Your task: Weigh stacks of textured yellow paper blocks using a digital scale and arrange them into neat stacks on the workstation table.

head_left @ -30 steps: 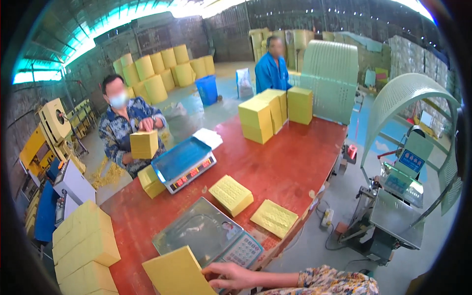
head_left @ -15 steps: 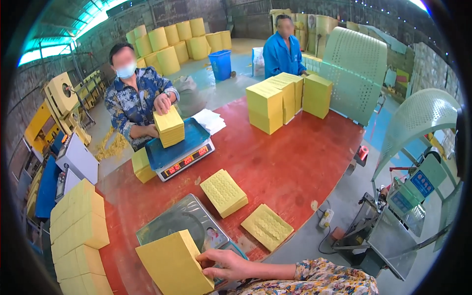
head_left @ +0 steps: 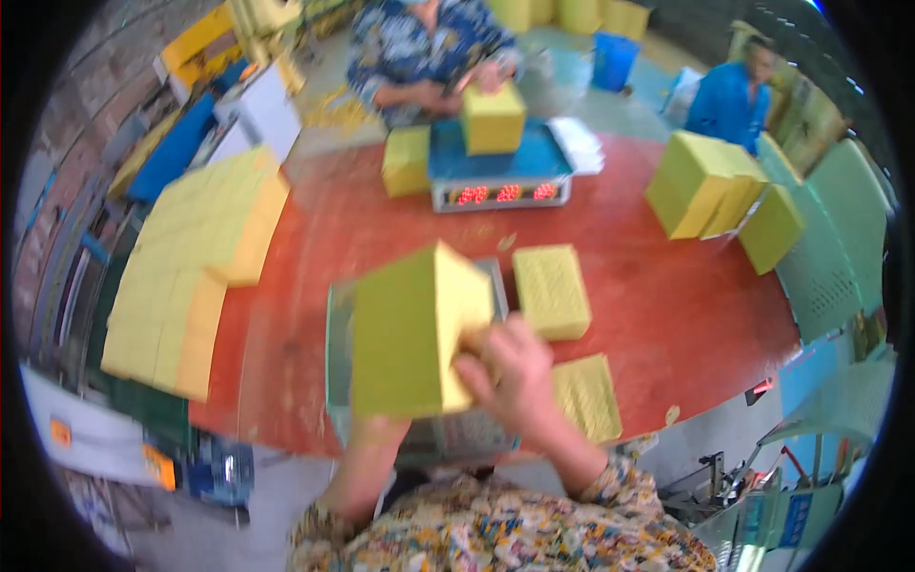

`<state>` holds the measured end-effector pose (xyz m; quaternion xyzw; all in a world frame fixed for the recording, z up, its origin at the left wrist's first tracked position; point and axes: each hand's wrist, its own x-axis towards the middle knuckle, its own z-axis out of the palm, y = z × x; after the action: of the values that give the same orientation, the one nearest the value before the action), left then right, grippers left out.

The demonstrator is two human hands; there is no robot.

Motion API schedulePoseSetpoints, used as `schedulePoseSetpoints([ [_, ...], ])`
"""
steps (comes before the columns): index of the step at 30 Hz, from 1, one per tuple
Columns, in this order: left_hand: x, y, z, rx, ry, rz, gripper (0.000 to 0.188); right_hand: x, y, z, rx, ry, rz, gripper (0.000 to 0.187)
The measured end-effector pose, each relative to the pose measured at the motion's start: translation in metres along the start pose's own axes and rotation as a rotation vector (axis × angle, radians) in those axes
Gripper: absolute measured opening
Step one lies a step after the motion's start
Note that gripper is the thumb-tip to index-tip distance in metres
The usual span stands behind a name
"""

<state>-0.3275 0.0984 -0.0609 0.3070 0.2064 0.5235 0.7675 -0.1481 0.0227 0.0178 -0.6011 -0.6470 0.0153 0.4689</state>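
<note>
Stack (head_left: 551, 294) right of held block (head_left: 396, 334)

Turned left and downward, bringing the left forearm (head_left: 362, 469) into view below the stack (head_left: 396, 343). Tilted nearer upright, now hiding most of the near scale (head_left: 338, 324). Opposite, brought from beside the blue tray (head_left: 446, 157) to over it: the co-worker's (head_left: 440, 46) block (head_left: 494, 132).

The red counter (head_left: 658, 296) carries a blue-topped scale (head_left: 500, 195), a yellow block (head_left: 407, 162) beside it, a second scale (head_left: 481, 434), two low yellow stacks (head_left: 553, 291), and taller yellow stacks (head_left: 688, 186) at right.
</note>
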Motion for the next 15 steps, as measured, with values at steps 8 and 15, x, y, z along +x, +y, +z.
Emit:
schedulePoseSetpoints([
  [8, 0.035, 0.009, 0.033, -0.312, 0.036, -0.171, 0.049, 0.053, 0.012, 0.018, 0.111, 0.068, -0.128, 0.025],
  [15, 0.023, 0.006, 0.015, -0.146, 0.176, -0.229, 0.051, 0.071, 0.012, 0.031, 0.146, -0.096, 0.010, 0.027],
])
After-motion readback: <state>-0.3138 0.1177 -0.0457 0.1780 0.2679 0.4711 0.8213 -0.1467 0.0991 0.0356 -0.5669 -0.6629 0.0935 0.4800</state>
